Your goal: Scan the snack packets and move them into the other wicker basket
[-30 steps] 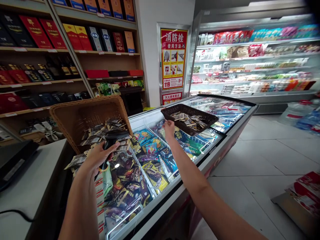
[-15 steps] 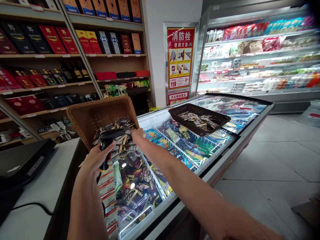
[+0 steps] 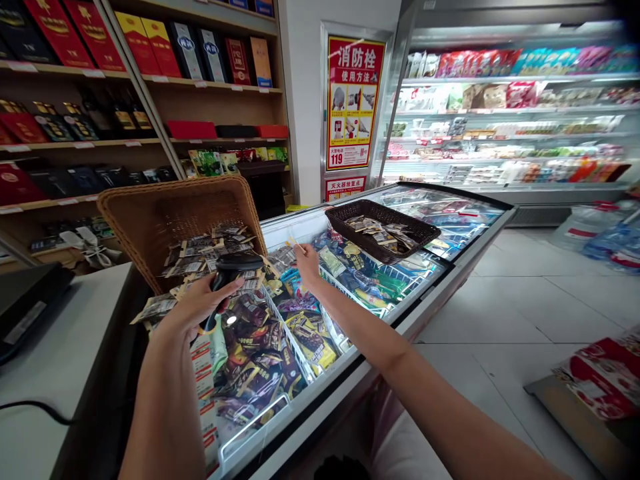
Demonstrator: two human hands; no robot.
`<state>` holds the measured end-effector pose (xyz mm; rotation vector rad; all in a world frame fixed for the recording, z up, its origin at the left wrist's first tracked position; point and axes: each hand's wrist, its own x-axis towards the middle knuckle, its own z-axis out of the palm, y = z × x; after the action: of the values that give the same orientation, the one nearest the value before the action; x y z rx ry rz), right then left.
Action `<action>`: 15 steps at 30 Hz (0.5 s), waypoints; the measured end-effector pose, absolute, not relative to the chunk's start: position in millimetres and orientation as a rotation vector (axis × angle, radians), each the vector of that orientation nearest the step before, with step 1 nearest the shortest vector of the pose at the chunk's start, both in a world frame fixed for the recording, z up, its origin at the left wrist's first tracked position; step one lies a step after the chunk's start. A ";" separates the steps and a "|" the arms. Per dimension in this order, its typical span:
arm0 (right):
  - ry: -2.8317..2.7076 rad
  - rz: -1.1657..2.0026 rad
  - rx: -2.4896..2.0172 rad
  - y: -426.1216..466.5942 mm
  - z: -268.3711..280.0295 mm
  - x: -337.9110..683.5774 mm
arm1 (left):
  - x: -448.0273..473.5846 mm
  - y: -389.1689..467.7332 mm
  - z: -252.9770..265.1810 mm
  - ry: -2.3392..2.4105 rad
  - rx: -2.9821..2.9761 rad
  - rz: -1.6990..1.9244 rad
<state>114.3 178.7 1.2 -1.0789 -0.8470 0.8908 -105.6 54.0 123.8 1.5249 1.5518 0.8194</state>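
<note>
My left hand (image 3: pixel 197 303) is wrapped round the grip of a black handheld barcode scanner (image 3: pixel 237 263), its head pointing right. Farther right, the fingers of my right hand (image 3: pixel 307 265) pinch a small flat packet (image 3: pixel 286 256) above the freezer glass. Beyond my left hand leans a tan wicker basket (image 3: pixel 175 200), tilted towards me, with many similar packets (image 3: pixel 213 250) heaped in it. Some loose packets (image 3: pixel 156 308) lie at its near left corner. A dark brown woven tray (image 3: pixel 425 233) with more packets stands on the freezer, beyond my right hand.
The glass-topped chest freezer (image 3: pixel 395 327) holds wrapped ice creams in white wire baskets. A counter (image 3: pixel 95 313) with a black device (image 3: pixel 30 307) stands at left. Shelves of boxed bottles line the back. At right are water jugs (image 3: pixel 583 227) and a red carton (image 3: pixel 595 377).
My right hand has come away from the basket to the right with a small packet. The left hand still holds the scanner. The view has shifted down and right.
</note>
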 end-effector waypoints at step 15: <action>-0.667 0.822 -1.209 175.5 -10.0 143.7 | -57.9 57.0 110.5 1.458 1.610 0.685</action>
<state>143.7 175.5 -10.0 -1.2090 -0.6670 0.8223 -57.9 57.0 110.5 1.6097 1.4582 0.6849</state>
